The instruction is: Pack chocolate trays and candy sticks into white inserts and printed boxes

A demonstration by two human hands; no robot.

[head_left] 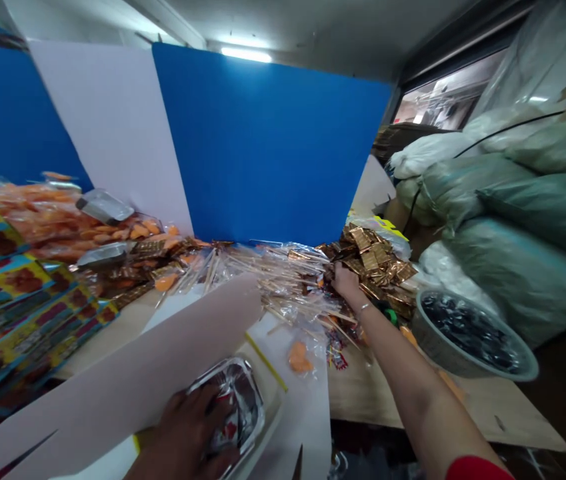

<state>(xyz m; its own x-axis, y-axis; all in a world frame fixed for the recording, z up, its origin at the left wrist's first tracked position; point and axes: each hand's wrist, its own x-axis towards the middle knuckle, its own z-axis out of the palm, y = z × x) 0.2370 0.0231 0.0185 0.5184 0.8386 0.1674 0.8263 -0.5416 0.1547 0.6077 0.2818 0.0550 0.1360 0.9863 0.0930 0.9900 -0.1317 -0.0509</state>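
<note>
My left hand lies over a foil tray, fingers apart and reaching inside it. A small red-and-white packet shows in the tray between thumb and fingers. Around the tray is a white card box with a yellow edge and a raised flap. My right hand reaches into the near left side of a heap of shiny gold-brown packets. Its fingers are curled downward; the fingertips, and whatever they grip, are hidden. Thin wooden sticks in clear wrappers lie just left of it.
Blue card stands upright behind the heaps. Orange wrapped pieces and clear plastic trays pile up at left, beside stacked printed boxes. A round tub of dark packets stands at right, near large green sacks.
</note>
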